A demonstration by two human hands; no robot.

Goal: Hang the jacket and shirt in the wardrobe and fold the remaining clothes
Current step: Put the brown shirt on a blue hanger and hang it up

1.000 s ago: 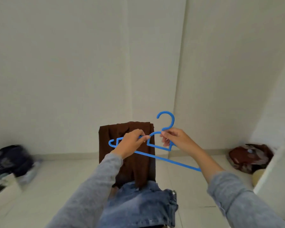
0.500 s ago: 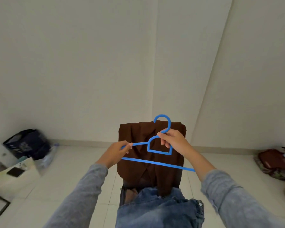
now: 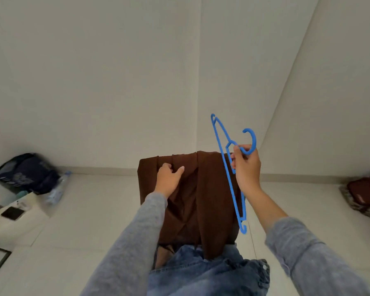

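Pale walls behind; our left hand (image 3: 170,177) grips the brown garment (image 3: 209,199) at its top edge, while our right hand (image 3: 247,165), just right, holds the blue hanger (image 3: 232,189), long axis nearly upright.

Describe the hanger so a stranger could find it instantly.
Start at the dark brown cloth garment draped in the centre. At its right edge the right hand grips a thin blue plastic hanger, tilted nearly upright. It is the only bright blue thing here.
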